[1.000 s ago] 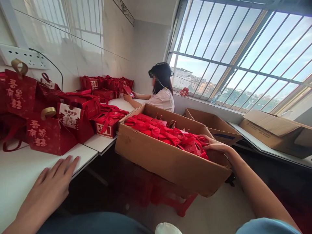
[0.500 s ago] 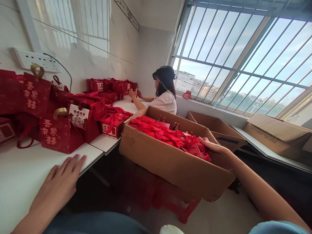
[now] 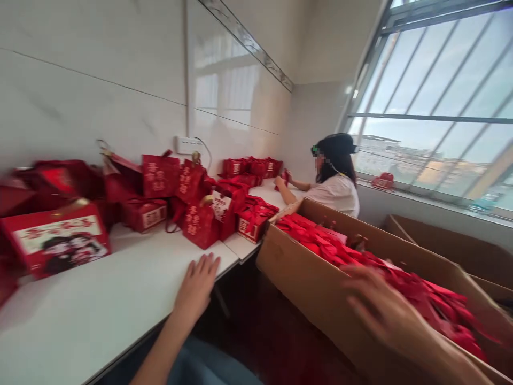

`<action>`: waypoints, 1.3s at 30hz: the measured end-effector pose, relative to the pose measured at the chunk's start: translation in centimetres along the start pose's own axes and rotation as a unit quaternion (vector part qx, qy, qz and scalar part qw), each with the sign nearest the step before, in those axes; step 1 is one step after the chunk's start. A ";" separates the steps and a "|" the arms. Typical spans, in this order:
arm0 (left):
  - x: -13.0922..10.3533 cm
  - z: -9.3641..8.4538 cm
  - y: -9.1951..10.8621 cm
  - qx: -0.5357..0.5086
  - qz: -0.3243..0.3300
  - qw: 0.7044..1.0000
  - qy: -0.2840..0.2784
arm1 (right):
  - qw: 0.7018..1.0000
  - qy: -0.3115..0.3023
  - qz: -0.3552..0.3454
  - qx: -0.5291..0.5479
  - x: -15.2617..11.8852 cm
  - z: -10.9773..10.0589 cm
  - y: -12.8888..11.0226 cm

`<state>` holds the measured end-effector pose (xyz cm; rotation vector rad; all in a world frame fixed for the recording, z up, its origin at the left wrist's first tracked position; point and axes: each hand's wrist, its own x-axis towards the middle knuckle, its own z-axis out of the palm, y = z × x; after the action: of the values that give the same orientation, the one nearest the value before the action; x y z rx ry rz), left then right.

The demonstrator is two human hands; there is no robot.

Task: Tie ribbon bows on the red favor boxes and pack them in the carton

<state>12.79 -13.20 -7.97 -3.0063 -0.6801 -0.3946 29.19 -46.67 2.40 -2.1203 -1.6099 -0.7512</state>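
Observation:
My left hand (image 3: 197,286) lies flat on the white table (image 3: 120,310) near its edge, fingers stretched out and holding nothing. Just beyond its fingertips stands a red gift box (image 3: 196,227) with pale lettering and a gold handle. My right hand (image 3: 380,305), blurred by motion, hovers over the near side of a cardboard box (image 3: 304,289). Its fingers are spread and nothing shows in them. Red ribboned gift boxes (image 3: 401,278) fill the cardboard box.
More red gift boxes (image 3: 60,238) crowd the table along the tiled wall. Across the table a person (image 3: 334,182) in a white shirt handles a small red box (image 3: 284,179). Another cardboard box (image 3: 441,246) stands below the barred window.
The view has swung left, showing more of the table. My right hand has come off the red boxes at the cardboard box's far end, back toward its near side. My left hand stays on the table.

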 end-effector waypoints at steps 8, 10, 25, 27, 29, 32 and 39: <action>-3.2 0.1 0.5 -0.101 -0.010 0.995 -0.025 | 0.934 -0.008 -0.189 0.303 7.7 12.9 -12.7; -5.4 -0.5 0.1 -0.113 -0.010 0.993 -0.026 | 0.907 -0.007 -0.176 0.381 9.8 15.3 -14.7; -18.0 -7.5 -12.9 -0.207 -0.419 0.823 0.322 | 0.854 -0.105 -0.162 0.483 13.7 25.5 -23.7; -17.0 -7.6 -15.1 -0.184 -0.463 0.784 0.371 | 0.872 -0.056 -0.172 0.454 13.3 25.8 -23.8; -15.6 -7.8 -17.2 -0.171 -0.502 0.748 0.399 | 0.883 -0.008 -0.194 0.427 13.0 25.9 -23.7; -13.9 -7.9 -19.7 -0.176 -0.547 0.710 0.408 | 0.887 0.023 -0.216 0.407 12.8 25.8 -23.6; -14.2 -8.6 -18.4 -0.227 -0.547 0.717 0.369 | 0.888 0.023 -0.208 0.409 12.8 25.4 -23.7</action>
<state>-9.50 -3.27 -3.67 -1.9134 -2.3468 -1.8263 13.85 -15.43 -10.31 -1.1658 -1.9178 -0.1461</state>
